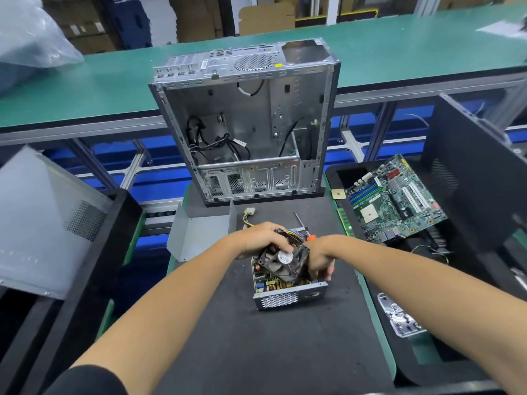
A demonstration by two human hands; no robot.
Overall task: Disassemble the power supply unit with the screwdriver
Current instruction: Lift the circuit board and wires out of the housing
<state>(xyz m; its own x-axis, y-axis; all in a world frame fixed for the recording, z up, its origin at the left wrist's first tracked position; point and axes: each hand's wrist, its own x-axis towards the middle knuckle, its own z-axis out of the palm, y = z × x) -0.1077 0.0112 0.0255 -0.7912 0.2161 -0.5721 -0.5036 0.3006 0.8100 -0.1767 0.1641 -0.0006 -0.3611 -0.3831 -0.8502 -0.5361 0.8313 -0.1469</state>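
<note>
Reaching in from the near edge of the black mat (285, 352), both bare forearms meeting over the power supply unit (288, 292). Sitting near the middle of the mat, lid off, circuit board and coils showing, perforated end wall facing the near edge. Gripping the black fan (282, 260) with the left hand (261, 238), fingers curled over its upper rim, tilting it up above the open unit. Curling the right hand (319, 259) down at the fan's right side, fingers closed around something orange-red, apparently the handle of the screwdriver (302, 226); metal shaft sticking out beyond the hands toward the far edge. Trailing yellow and black wires with a white connector (248, 213) toward the far edge. Lying at the left edge of the mat, a bent grey metal cover (199, 232). Standing at the far edge, an emptied computer case (245, 124), open side facing the camera. Resting in a black tray to the right, a green motherboard (396, 201).
</note>
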